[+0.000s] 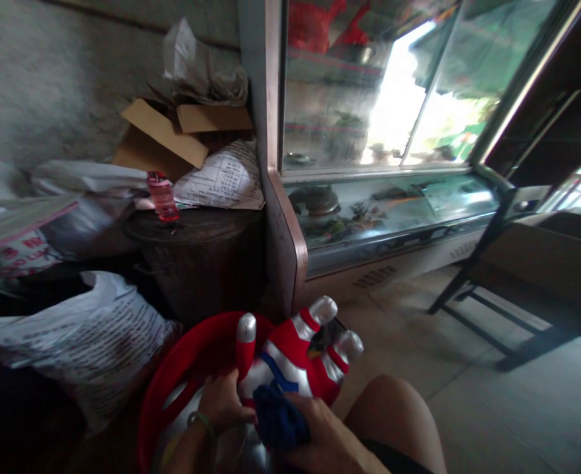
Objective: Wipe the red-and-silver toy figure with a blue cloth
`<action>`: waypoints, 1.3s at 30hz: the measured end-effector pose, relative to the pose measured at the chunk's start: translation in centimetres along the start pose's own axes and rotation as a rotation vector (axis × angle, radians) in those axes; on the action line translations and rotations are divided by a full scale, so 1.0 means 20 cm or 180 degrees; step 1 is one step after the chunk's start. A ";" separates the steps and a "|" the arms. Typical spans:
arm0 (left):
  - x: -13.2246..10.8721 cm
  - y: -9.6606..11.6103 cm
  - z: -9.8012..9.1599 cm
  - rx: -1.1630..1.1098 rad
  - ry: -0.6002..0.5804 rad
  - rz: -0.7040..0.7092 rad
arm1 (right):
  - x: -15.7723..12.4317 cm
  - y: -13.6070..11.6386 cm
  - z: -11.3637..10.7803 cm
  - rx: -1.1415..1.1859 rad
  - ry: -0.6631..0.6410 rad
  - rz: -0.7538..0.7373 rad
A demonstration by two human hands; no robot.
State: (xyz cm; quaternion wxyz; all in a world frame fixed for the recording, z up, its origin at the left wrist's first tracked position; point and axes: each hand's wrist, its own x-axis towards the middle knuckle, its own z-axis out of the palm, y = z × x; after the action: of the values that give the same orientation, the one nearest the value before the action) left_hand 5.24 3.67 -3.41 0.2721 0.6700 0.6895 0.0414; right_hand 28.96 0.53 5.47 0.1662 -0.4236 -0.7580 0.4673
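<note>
A red-and-silver stuffed toy (288, 355) with blue markings lies tilted over a red basin (148, 401), its silver-tipped limbs pointing up and away from me. My left hand (221, 401), with a pale green bangle on the wrist, grips the toy's near left side. In my right hand (327, 431) is a bunched dark blue cloth (278, 418), pressed against the toy's lower part. More silver shows below the cloth, but my hands hide much of it.
On the left stand a printed white sack (107, 336) and a dark drum (201, 257) bearing a pink bottle (163, 197). Behind is an open cardboard box (157, 135). A glass display case (369, 217) stands ahead; a chair (518, 283) is at right. My knee (394, 421) is beside the toy.
</note>
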 end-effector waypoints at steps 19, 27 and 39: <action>0.09 -0.02 0.24 0.0524 -0.0566 0.0318 | 0.25 0.58 0.36 -0.2100 -0.0657 0.0648; -0.04 -0.06 0.09 0.0239 -0.0554 0.0357 | 0.22 0.67 0.37 -0.2043 -0.0543 0.0478; -0.27 -0.51 0.21 -0.2673 0.0430 -0.0777 | 0.18 0.49 0.29 -0.2297 -0.0782 0.0743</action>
State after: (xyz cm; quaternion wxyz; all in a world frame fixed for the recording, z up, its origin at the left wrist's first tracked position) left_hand -2.41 -3.85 -9.63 0.4779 0.4108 0.7032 0.3291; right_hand 27.91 2.11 -6.32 -0.1395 -0.4790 -0.8345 0.2339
